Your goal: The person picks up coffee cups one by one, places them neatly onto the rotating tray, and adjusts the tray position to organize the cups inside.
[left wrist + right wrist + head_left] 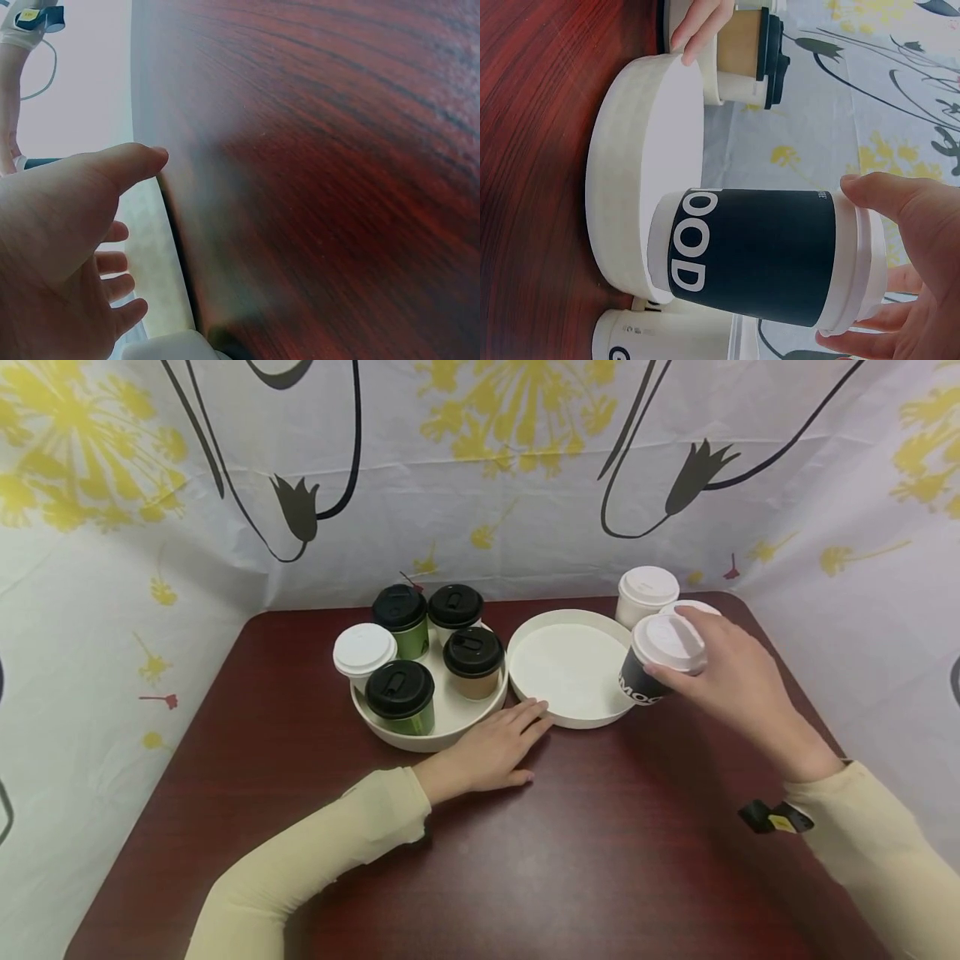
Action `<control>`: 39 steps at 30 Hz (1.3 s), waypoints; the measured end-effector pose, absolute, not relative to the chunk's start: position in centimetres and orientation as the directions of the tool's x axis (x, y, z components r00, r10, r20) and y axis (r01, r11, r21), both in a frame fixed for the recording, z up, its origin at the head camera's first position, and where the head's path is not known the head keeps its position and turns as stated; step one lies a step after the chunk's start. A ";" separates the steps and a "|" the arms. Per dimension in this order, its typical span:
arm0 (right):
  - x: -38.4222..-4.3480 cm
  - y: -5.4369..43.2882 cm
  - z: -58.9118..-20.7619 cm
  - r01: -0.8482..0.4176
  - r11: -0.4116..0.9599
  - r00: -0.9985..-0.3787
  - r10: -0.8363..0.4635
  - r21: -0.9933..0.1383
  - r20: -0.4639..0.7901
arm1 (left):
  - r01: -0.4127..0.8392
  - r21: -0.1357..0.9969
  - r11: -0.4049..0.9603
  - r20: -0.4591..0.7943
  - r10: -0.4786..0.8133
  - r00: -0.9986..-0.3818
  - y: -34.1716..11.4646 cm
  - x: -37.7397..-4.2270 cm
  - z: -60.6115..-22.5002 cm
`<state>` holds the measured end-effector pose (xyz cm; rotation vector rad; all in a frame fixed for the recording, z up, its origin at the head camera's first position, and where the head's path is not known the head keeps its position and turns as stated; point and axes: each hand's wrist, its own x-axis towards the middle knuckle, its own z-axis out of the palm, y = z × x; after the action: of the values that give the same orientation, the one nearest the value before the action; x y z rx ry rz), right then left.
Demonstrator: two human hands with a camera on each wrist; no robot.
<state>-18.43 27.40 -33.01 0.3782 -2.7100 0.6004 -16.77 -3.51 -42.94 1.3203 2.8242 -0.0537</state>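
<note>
My right hand (738, 681) grips a paper coffee cup (757, 255) by its white lid, thumb on one side and fingers on the other. The cup has a dark sleeve with white letters. It hangs upright over the right rim of a round white tray (570, 664); whether its base touches the tray cannot be told. At that tray's front left rim, my left hand (495, 750) lies with fingers extended, fingertips touching the rim. In the left wrist view, its thumb and fingers (120, 286) are visible with nothing gripped.
A second round tray (450, 731) on the left bears several lidded cups, among them a black-lidded green cup (411, 720) and a white-lidded cup (363, 652). Behind my right hand stand a white cup (647, 595) and another white lid (693, 607). Patterned cloth (480, 518) borders the table (510, 860).
</note>
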 end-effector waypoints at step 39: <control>-19.9 22.4 -35.4 -0.453 0.831 -0.868 -0.330 -0.322 0.370 | 0.771 -0.013 0.636 -0.024 0.771 -0.636 -3.5 -16.7 -42.8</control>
<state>-19.89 22.41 -35.37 0.5951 -2.7124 0.5848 -16.70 -3.53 -42.84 1.3324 2.8269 -0.0341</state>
